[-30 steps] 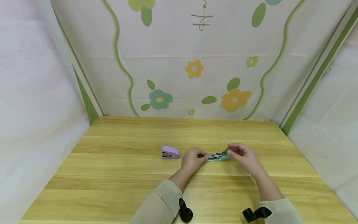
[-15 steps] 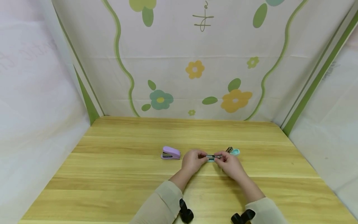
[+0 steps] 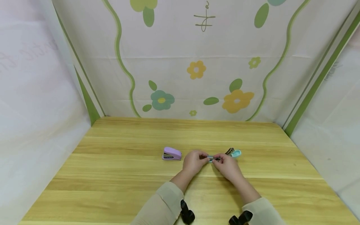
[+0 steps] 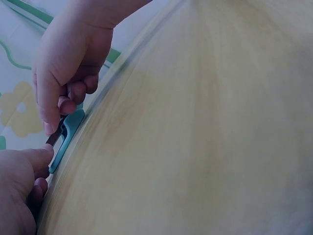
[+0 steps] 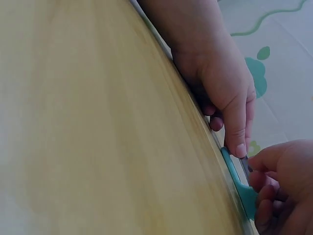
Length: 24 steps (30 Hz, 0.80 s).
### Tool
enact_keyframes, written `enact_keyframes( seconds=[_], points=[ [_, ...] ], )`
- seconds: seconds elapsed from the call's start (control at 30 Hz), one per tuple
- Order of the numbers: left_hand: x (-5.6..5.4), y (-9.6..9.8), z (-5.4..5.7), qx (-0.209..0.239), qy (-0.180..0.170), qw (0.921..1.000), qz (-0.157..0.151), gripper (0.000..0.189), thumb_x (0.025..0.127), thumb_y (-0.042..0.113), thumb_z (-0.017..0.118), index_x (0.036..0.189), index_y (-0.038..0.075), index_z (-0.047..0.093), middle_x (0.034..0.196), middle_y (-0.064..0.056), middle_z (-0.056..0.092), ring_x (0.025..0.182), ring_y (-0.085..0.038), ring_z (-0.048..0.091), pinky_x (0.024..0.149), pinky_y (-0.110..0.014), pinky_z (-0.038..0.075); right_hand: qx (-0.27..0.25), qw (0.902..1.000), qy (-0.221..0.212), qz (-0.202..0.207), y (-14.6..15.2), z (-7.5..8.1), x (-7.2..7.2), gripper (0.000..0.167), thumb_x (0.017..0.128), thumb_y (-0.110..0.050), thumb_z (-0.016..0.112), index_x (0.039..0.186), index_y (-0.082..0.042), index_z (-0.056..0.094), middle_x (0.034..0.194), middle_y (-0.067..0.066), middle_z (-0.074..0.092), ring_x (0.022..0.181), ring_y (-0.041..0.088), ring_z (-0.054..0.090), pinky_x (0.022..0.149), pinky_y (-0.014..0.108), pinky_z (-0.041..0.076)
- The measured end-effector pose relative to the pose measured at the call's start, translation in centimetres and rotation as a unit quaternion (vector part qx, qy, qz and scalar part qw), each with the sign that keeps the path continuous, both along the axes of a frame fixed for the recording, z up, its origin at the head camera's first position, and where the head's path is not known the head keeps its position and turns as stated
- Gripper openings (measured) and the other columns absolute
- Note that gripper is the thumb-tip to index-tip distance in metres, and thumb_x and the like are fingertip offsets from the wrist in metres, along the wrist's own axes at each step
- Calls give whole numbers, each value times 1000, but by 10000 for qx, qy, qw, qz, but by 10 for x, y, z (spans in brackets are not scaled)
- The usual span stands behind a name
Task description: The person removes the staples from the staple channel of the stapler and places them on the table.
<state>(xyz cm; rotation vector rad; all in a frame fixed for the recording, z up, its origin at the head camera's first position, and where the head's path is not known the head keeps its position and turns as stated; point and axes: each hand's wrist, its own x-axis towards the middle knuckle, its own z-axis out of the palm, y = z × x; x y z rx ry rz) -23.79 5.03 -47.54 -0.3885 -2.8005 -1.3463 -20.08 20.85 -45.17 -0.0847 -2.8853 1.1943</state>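
Observation:
A mint-green stapler (image 3: 236,153) lies spread open on the table, its metal arm raised near the right end. My left hand (image 3: 194,162) grips its left end between thumb and fingers. At the stapler's middle, the thumb and fingers of my right hand (image 3: 227,166) pinch it close to the left fingertips. Exactly which inner part they pinch is hidden. In the left wrist view, the green body (image 4: 72,122) shows beneath both hands. The right wrist view has its green edge (image 5: 234,169) between the hands.
A small purple stapler (image 3: 172,153) stands just left of my left hand. The wooden table (image 3: 112,187) runs back to a white flower-printed cloth (image 3: 174,78), with cloth walls on both sides.
My right hand has left the stapler's raised right end and moved left to its middle, sliding slightly further left since half a second ago. My left hand stays in place.

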Motion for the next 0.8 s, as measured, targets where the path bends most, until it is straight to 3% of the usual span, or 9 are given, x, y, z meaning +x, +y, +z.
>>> enact_keyframes(
  seconds=[0.17, 0.37, 0.63, 0.8],
  points=[
    [0, 0, 1, 40, -25, 10000, 1, 12, 87, 30, 75, 94, 20, 78, 94, 7, 75, 86, -8, 67, 74, -26, 54, -275, 9993, 29, -235, -2, -1, -3, 24, 93, -22, 66, 111, -7, 70, 64, 1, 52, 55, 13, 43, 47, 22, 35],
    [1, 0, 2, 108, -44, 9999, -27, 13, 87, 29, 75, 95, 19, 78, 95, 7, 75, 89, -10, 68, 77, -27, 54, -78, 9993, 143, -337, -6, 2, -6, 20, 91, -23, 69, 105, -9, 70, 65, 1, 53, 55, 14, 45, 48, 23, 36],
    [0, 1, 1, 101, -58, 9999, 5, 14, 87, 31, 75, 95, 20, 78, 96, 7, 75, 90, -9, 68, 76, -27, 54, 326, 9993, 94, -138, -6, 5, -8, 30, 95, -24, 65, 120, -8, 66, 66, 2, 55, 54, 13, 45, 48, 24, 36],
    [0, 1, 0, 37, 6, 10000, 1, 14, 87, 30, 75, 97, 20, 78, 96, 7, 75, 91, -10, 68, 77, -28, 55, 280, 9996, 13, -16, -2, 7, -8, 28, 97, -23, 63, 120, -9, 68, 71, 2, 60, 57, 12, 45, 50, 24, 36]
  ],
)
